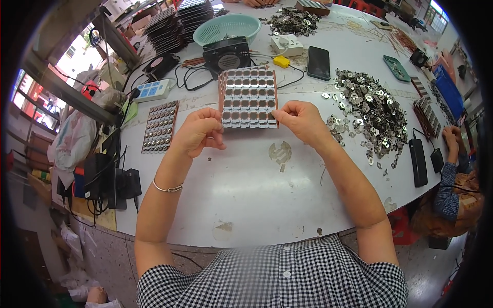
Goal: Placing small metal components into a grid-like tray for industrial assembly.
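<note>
Before me a flat panel [250, 93] is tilted up, carrying rows of silver pieces with dark round centres and reddish-brown side edges. My left hand [197, 132] is closed at its lower left edge, thumb and forefinger together there, other fingers curled. At the lower right corner, my right hand [303, 122] pinches the panel, its thumb over the front. A similar panel [160, 127] with shiny round pieces lies left of my left hand. To the right of my right hand spreads a heap of small flat metal pieces [372, 110].
Behind the panel stand a small black fan [227, 55] and a green plastic basket [245, 26]. Stacked panels [165, 32] rise at the far left. A phone [318, 63], a white power strip [287, 46] and cables lie on the table. Another person's hand [452, 138] is at the right edge.
</note>
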Action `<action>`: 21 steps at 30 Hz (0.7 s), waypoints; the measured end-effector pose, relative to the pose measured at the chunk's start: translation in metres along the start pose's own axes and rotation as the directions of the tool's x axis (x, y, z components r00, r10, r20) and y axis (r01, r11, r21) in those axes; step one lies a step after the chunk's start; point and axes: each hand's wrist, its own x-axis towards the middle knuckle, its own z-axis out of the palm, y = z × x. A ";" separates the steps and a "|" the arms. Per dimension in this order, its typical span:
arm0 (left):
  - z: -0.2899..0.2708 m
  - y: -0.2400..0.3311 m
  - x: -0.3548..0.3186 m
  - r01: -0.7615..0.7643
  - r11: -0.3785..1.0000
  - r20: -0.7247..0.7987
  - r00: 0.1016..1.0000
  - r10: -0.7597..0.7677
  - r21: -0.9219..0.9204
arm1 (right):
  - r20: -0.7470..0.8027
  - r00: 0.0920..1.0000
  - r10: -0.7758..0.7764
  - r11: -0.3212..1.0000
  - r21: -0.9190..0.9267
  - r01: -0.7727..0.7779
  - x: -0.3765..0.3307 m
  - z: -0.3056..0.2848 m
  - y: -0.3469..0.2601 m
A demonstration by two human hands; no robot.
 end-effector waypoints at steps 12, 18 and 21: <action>0.005 0.002 0.002 0.001 0.999 0.066 0.998 0.003 -0.053 | -0.122 0.987 -0.106 0.963 -0.261 0.071 0.046 0.016 -0.006; 0.000 -0.005 0.006 0.020 0.996 0.075 0.997 -0.014 -0.081 | -0.091 0.995 0.033 0.990 0.140 -0.020 0.071 0.010 0.009; -0.005 -0.005 0.007 0.013 0.996 0.074 0.997 -0.006 -0.089 | -0.162 0.987 0.015 1.000 0.009 -0.013 0.072 0.011 0.004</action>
